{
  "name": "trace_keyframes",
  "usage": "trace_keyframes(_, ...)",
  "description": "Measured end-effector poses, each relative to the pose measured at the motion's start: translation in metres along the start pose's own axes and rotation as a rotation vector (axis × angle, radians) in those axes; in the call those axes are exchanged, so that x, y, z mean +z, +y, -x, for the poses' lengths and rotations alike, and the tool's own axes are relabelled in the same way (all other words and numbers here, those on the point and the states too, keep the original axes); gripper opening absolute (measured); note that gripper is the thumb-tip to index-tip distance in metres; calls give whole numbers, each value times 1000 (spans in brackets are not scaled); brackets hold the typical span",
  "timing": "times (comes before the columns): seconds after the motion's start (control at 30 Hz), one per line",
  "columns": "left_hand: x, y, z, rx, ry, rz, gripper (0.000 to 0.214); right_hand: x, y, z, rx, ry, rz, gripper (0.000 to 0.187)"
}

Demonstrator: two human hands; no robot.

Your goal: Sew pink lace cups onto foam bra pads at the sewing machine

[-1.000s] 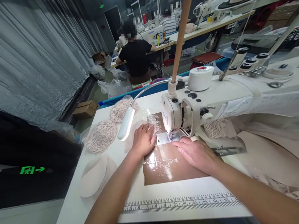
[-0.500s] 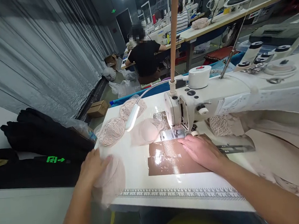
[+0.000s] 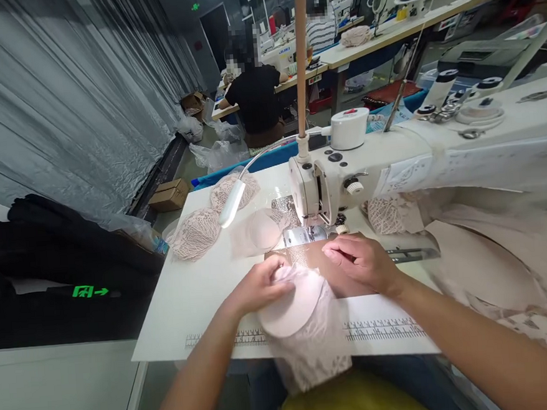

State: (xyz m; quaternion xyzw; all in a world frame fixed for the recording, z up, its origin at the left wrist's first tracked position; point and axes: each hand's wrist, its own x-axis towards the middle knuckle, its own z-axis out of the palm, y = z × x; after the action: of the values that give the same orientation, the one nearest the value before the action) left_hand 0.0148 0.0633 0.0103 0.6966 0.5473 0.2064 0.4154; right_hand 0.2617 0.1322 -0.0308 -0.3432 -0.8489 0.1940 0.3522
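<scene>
My left hand (image 3: 258, 286) is closed on a pale pink bra cup with lace (image 3: 303, 321), which it holds over the table's front edge, the lace hanging down. Fingers bent, my right hand (image 3: 362, 260) rests on the brown taped patch (image 3: 327, 270) just in front of the white sewing machine's (image 3: 346, 175) needle plate (image 3: 304, 235); I see nothing gripped in it. Another sheer cup (image 3: 259, 231) lies left of the needle.
Two lace cups (image 3: 195, 233) lie at the white table's (image 3: 191, 298) back left, under a gooseneck lamp (image 3: 232, 203). More lace fabric (image 3: 519, 313) is piled at right. Black bags (image 3: 46, 246) sit at left. Other people work at benches behind.
My left hand left the needle area, reached to the table's left front for the cup, and has brought it to the middle. My right hand stayed near the needle.
</scene>
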Motion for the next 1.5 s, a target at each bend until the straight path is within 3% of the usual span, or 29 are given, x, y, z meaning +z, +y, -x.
trace_keyframes(0.13,12,-6,-48,115,-53,-9,45,-3,-3,0,-133,-160,-51,28)
trace_keyframes(0.27,-4,-16,-59,34,-51,-31,42,0,-5,-2,-135,-301,64,31)
trace_keyframes(0.43,-28,-20,-51,-141,-41,1,24,5,-3,-2,-113,-285,112,31)
trace_keyframes(0.57,-19,-17,-56,-98,-92,59,23,7,-1,-2,-76,-254,106,25)
trace_keyframes(0.7,-4,-12,-70,-6,-153,404,34,7,0,-3,-49,-237,114,17)
trace_keyframes(0.87,-9,-8,-82,-59,-248,646,48,8,1,-2,-59,-237,133,22)
trace_keyframes(0.97,-13,-11,-84,-50,-187,553,40,9,2,-1,-63,-233,174,28)
trace_keyframes(1.1,-2,-15,-87,43,-120,257,21,7,1,-2,-58,-169,186,22)
trace_keyframes(1.27,12,-13,-95,180,-54,-31,23,8,-2,-5,-46,-226,308,20)
trace_keyframes(1.5,-6,0,-83,213,238,-390,17,14,-3,-4,1,-246,429,19)
